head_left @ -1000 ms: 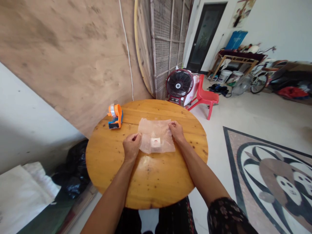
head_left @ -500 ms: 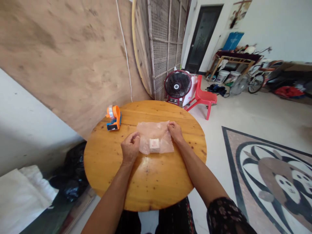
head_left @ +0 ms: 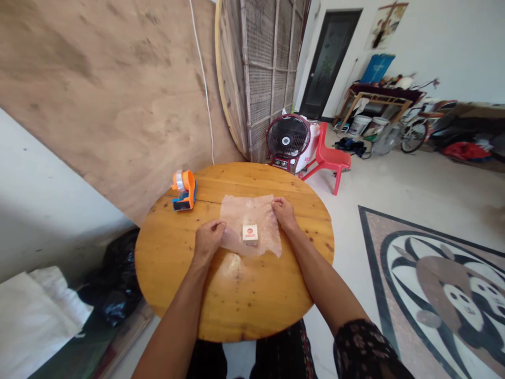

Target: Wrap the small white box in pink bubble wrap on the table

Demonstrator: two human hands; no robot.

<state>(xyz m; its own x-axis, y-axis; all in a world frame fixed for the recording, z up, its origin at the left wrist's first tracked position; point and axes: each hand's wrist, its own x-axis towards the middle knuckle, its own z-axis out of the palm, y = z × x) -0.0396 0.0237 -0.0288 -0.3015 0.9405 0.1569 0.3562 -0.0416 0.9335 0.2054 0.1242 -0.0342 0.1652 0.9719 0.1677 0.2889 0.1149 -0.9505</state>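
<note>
A sheet of pinkish bubble wrap (head_left: 240,213) lies spread on the round wooden table (head_left: 236,305). On it, near its front edge, sits a small cream box (head_left: 250,235) with a red round print on top. My left hand (head_left: 209,238) pinches the left edge of the wrap between thumb and fingers. At the upper right corner, my right hand (head_left: 283,212) has its fingers closed on the sheet. Neither hand touches the box.
An orange and blue tape dispenser (head_left: 185,190) stands at the table's back left. Behind the table are a fan (head_left: 287,139) and a red plastic chair (head_left: 328,157). Black bags (head_left: 114,284) and a white sack (head_left: 39,321) lie at left.
The front flap of bubble wrap that lay over the box has opened out, so the box now shows uncovered. My left hand has shifted slightly; the right has stayed at the corner.
</note>
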